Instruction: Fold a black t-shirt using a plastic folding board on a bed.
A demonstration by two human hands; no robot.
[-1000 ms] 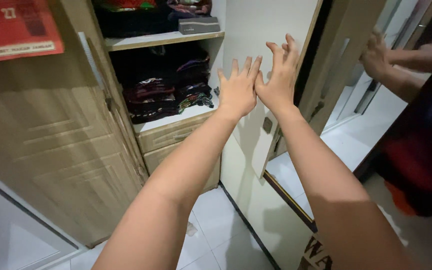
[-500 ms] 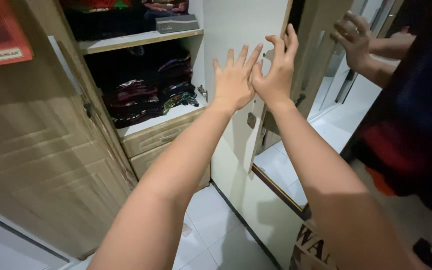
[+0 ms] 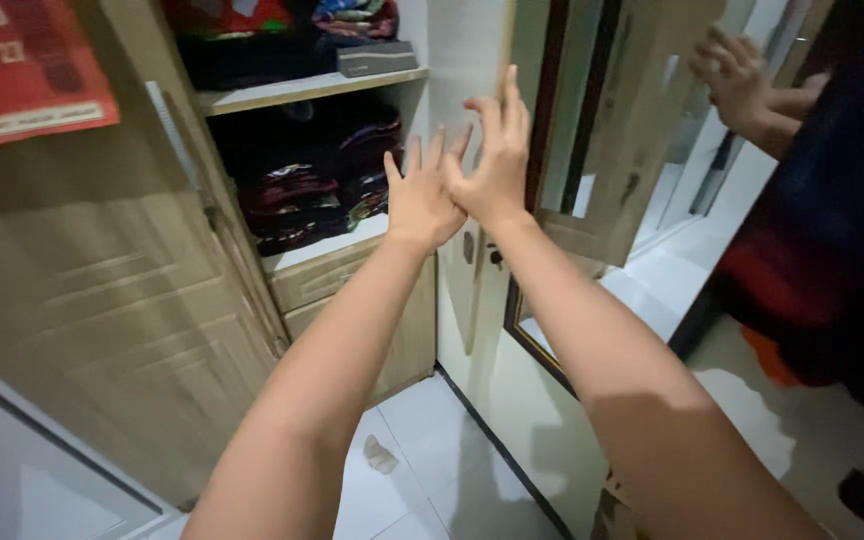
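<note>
A light wood-grain wardrobe [image 3: 102,300] is seen standing on a white tiled floor [image 3: 432,460], its shelves [image 3: 302,88] stacked with dark folded clothes [image 3: 302,200]. Two drawers [image 3: 332,280] are fitted below. A red poster [image 3: 22,60] is fixed at upper left, and a mirror [image 3: 652,180] is mounted at right.

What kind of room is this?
Probably a bedroom or dressing area at home: a wooden wardrobe with folded clothes on its shelves, a mirror beside it, and a white tiled floor.

Light wood-grain wardrobe [image 3: 102,290], white door [image 3: 467,60] inside face, dark patterned folded clothes [image 3: 317,185] on its shelf, grey box [image 3: 377,58] above them, red poster [image 3: 22,60], white floor tiles [image 3: 422,450]
</note>
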